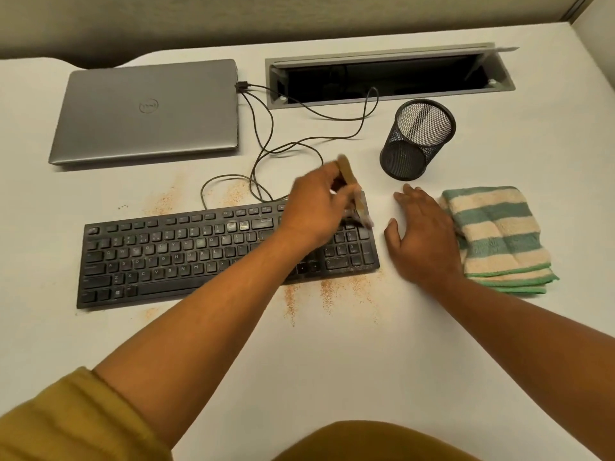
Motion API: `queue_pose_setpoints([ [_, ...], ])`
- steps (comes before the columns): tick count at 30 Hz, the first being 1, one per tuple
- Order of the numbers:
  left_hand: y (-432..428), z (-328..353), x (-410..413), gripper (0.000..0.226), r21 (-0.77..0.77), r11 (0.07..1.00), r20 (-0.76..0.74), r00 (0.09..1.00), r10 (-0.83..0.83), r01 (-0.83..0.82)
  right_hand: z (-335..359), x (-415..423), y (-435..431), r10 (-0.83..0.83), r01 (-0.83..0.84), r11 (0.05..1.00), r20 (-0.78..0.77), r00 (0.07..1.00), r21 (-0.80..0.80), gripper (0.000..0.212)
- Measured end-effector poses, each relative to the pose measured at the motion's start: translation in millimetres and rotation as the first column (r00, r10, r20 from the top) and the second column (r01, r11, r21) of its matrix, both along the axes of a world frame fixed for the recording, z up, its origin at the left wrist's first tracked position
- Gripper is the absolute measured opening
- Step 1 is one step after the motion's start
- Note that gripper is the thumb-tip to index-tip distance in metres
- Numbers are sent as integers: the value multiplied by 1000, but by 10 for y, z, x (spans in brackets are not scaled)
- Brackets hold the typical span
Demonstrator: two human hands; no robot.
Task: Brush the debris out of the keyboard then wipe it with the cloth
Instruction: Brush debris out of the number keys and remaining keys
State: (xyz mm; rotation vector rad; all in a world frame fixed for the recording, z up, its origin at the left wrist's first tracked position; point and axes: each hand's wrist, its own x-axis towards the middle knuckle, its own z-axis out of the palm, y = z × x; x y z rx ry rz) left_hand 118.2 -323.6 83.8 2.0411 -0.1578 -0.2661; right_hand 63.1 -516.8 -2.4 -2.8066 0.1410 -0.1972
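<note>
Where the white counter (332, 367) spreads before you, a closed grey laptop (149, 111) lies at the far left, and the black keyboard (166, 257) sits nearer, left of centre, its keys dusted with pale specks. An open cable hatch (389, 78) is cut into the far edge of the counter. The striped green and cream cloth (499, 234) lies folded at the right, well clear of the keyboard. A black mesh pen cup (416, 138) stands beyond the cloth, to its left.

Your left grip (316, 207) reaches across to the keyboard's far right corner, fingers curled tight round the wooden handle of the brush (346, 171). The brush is blurred, and its bristles point down at the keys of the number pad. Your right grip (426, 241) lies open and flat on the counter between keyboard and cloth, holding nothing, its outer edge touching the cloth.

Orange debris (326, 294) streaks the counter just in front of the keyboard's right end, and more lies behind it near the black cable (299, 141).
</note>
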Motion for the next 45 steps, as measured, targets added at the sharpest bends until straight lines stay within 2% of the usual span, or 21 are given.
queue_pose_setpoints([
  [2,-30,8,-41,5,-29,997,-29,997,-71,70,5,1,2,0,0,1000,0,1000,4,55],
  [5,50,66,84,3,-105,993,-1,998,56,-56,1,5,-5,0,0,1000,8,1000,5,55],
  [7,143,106,200,3,-45,999,0,1000,17,-17,-7,3,-7,3,-3,1000,17,1000,4,55],
  [11,313,250,443,3,179,965,-46,981,-187,192,-21,6,-2,0,-1,1000,42,999,7,54],
  [16,318,341,558,2,185,971,63,984,-167,153,-16,1,-2,5,-5,1000,36,999,1,54],
  [20,430,306,480,4,269,934,-47,971,-233,237,-18,4,-1,4,-4,1000,34,999,-5,54],
  [22,545,309,410,4,242,957,-17,987,-159,158,-23,9,-7,2,-2,1000,31,1000,-5,54],
  [25,640,279,262,5,72,994,65,995,73,-78,-20,11,-7,3,-3,1000,32,999,-10,54],
  [28,594,140,33,5,47,999,-104,995,-5,10,-14,9,0,0,1,1000,31,1000,-12,55],
  [30,569,56,-83,4,2,1000,-139,990,-3,4,-14,14,-5,-1,1,1000,25,1000,-11,55],
  [34,578,11,-116,11,-160,946,-21,959,281,-281,-16,13,-5,4,-4,1000,24,1000,-13,55],
  [35,568,-5,-139,13,-146,947,-25,958,285,-286,-16,11,-3,4,-4,1000,22,1000,-12,55],
  [37,530,-45,-267,13,-93,978,-96,979,180,-189,-14,7,1,7,-6,1000,29,1000,-10,55],
  [39,515,-64,-383,12,-125,980,-130,982,140,-156,-13,13,-1,14,-14,1000,40,999,-5,55],
  [42,523,-65,-346,9,-174,945,-40,960,276,-278,-19,20,-5,16,-16,1000,44,999,-4,54],
  [43,506,-53,-316,7,-150,952,-15,963,268,-267,-18,17,-3,16,-16,1000,47,999,-5,54],
  [45,447,-34,-267,5,-66,988,-46,989,137,-140,-16,13,0,19,-18,1000,51,999,-7,54],
])
